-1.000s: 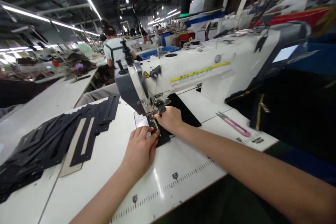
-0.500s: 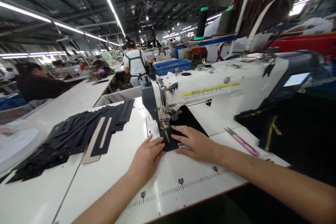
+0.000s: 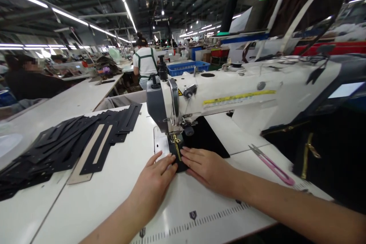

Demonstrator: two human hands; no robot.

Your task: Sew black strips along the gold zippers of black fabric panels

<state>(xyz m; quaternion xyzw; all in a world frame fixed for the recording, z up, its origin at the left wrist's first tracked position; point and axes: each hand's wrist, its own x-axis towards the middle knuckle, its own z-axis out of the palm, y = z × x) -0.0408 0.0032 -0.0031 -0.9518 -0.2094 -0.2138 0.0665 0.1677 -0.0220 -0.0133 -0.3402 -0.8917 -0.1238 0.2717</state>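
Observation:
Under the head of a white sewing machine (image 3: 240,87) lies a black piece (image 3: 210,137) with a gold zipper (image 3: 177,148). My left hand (image 3: 156,179) rests flat at the left of the zipper, fingertips on the piece's near left edge, fingers slightly apart. From the right, my right hand (image 3: 208,169) lies flat on the black piece, its fingers stretched out toward the zipper. Neither hand grips anything. The needle area is partly hidden by the machine's parts.
Dark flat frame-shaped pieces (image 3: 65,145) are heaped at the left of the white table (image 3: 114,206). Pink-handled snips (image 3: 271,164) lie at the right. Dark material with another gold zipper (image 3: 306,156) is beyond them. A person (image 3: 145,63) stands behind, near a blue crate (image 3: 188,68).
The view has moved closer and turned slightly. The fingers of my right hand have drawn closer together, and both hands sit nearer each other beside the zipper.

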